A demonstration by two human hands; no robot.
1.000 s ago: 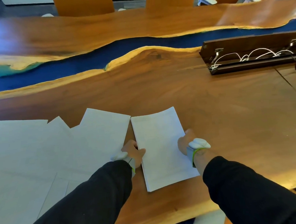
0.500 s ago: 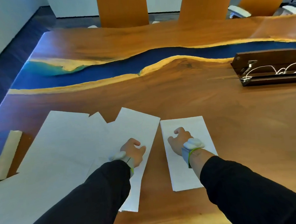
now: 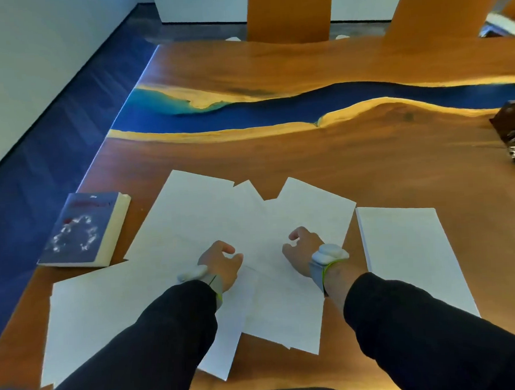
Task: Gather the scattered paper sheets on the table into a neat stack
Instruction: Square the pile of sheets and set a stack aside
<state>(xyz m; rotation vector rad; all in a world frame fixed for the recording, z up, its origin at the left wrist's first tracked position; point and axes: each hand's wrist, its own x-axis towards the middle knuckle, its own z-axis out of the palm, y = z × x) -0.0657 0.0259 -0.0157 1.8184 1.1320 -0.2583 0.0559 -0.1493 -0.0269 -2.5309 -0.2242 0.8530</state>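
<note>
Curling loosely with nothing gripped, the fingers (image 3: pixel 227 249) of the left hand (image 3: pixel 221 263) and right hand (image 3: pixel 301 249) sit over the overlapping loose sheets (image 3: pixel 191 216) on the bench (image 3: pixel 307 153), tidy stack (image 3: pixel 409 261) just right of them, blue book (image 3: pixel 85 230) off by the bench's left edge.

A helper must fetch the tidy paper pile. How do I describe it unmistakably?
Start at the wooden table with the blue stripe. On its near side, right of the right hand, lies the pile. Unlike the overlapping loose sheets beside it, it sits alone, edges squared.
</note>
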